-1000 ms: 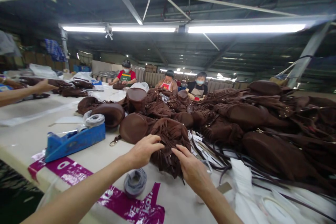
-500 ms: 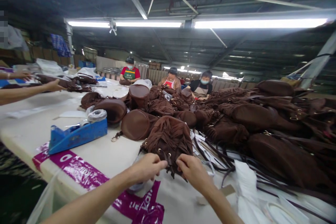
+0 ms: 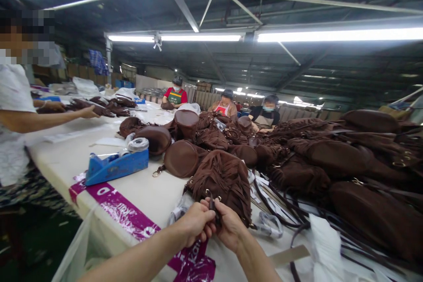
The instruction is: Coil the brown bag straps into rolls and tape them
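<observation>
A dark brown fringed bag (image 3: 224, 172) lies on the white table in front of me, its gold-eyeleted opening toward me. A short dark drawstring (image 3: 212, 201) hangs from the eyelets. My left hand (image 3: 198, 222) is closed on the drawstring, fingers curled and thumb pressed in. My right hand (image 3: 228, 224) meets it from the other side, pinching the same cord. The hands touch or nearly touch, and they cover the cord's lower end.
A blue tape dispenser (image 3: 117, 166) stands left, near purple printed tape (image 3: 122, 209) stuck to the table (image 3: 66, 147). Many brown bags (image 3: 343, 163) are heaped behind and right, with loose straps (image 3: 280, 207). A co-worker (image 3: 15, 110) reaches in at left; several others sit across the table.
My hands have come together at the drawstring, where they were a little apart. The view has swung left and up, bringing more of the left co-worker into sight.
</observation>
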A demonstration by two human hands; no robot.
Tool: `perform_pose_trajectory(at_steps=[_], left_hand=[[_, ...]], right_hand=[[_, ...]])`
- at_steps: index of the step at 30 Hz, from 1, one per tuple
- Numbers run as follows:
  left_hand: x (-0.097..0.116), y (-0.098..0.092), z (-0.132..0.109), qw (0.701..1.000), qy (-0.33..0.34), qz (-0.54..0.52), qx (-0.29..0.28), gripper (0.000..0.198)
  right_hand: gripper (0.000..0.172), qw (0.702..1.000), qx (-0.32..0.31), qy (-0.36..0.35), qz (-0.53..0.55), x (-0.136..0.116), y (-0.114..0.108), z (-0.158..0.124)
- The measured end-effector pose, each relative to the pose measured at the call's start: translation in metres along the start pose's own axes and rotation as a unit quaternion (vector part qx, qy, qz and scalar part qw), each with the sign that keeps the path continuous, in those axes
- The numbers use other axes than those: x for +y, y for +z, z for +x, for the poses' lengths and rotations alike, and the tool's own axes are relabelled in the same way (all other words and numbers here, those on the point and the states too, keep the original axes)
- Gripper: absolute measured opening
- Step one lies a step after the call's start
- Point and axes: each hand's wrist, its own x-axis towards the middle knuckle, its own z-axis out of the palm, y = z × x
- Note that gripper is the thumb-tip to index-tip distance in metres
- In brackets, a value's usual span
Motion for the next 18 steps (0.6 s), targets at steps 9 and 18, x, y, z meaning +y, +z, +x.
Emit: perform_pose_trajectory(at_steps=[9,18], left_hand=[[-0.005,-0.008,-0.009,0.999,-0.033,-0.041,0.002,0.017],[0.004,-0.01,-0.003,0.988,-0.095,-0.123,0.001,0.012]], right_hand=[[0.021,0.993,0.103,-0.001,0.059,0.006,0.034,-0.008],[0.022,0.998,0.034,0.044,0.041,-0.002,0.03,-0.013]])
